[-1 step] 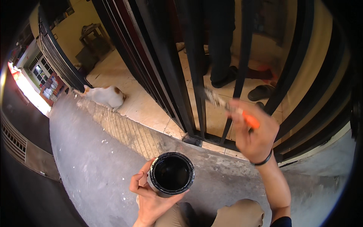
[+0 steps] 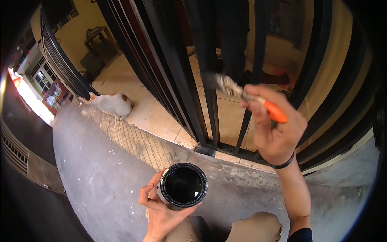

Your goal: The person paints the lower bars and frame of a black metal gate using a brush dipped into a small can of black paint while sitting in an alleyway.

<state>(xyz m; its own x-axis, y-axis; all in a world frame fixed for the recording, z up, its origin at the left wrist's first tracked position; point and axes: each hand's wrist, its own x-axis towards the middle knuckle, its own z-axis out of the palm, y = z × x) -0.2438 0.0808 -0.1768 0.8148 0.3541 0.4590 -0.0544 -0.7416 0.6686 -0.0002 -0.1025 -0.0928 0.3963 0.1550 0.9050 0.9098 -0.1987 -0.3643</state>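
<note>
My left hand (image 2: 161, 218) is wrapped round a round can (image 2: 184, 203) with a paint-smeared rim and glossy black paint inside, held upright above my knees. In my right hand (image 2: 284, 129) is a paintbrush (image 2: 230, 86) with an orange handle, gripped between thumb and fingers. Its bristles point left and lie against or just in front of a dark upright bar (image 2: 204, 48) of the metal gate; blur hides whether they touch. A dark band circles my right wrist.
Beyond the bars stand a person's dark-clothed legs (image 2: 236, 48) on tiles. A white cat with orange patches (image 2: 115, 105) lies by the threshold at left. A grooved ramp strip (image 2: 133, 139) runs beside the grey concrete floor (image 2: 96, 169). A small wooden table (image 2: 98, 38) stands farther back.
My right hand and the paintbrush have moved up and slightly right, the bristles higher along the bar. The left hand and the can stay put.
</note>
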